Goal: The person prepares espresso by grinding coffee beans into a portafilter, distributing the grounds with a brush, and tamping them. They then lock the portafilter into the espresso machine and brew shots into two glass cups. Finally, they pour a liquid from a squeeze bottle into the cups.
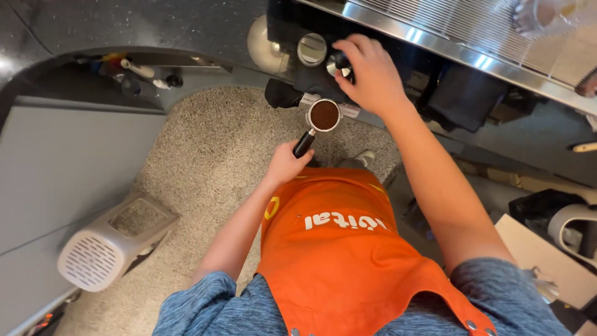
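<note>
While the left hand (286, 163) grips the black handle of the portafilter (323, 116), its basket full of brown grounds just off the dark surface (186, 25) edge, the right hand (367, 71) closes on a tamper (339, 62) above; speckled floor (205, 162) lies open leftward.

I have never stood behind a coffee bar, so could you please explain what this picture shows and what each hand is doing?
The one picture comes from a camera on the person's head, looking straight down past an orange apron to the speckled floor. The left hand has its grip on the black handle of a portafilter, a metal basket filled with brown ground coffee. The right hand closes around a dark knob at the counter edge; what it belongs to I cannot tell. A white perforated bin lies on the floor.
</note>
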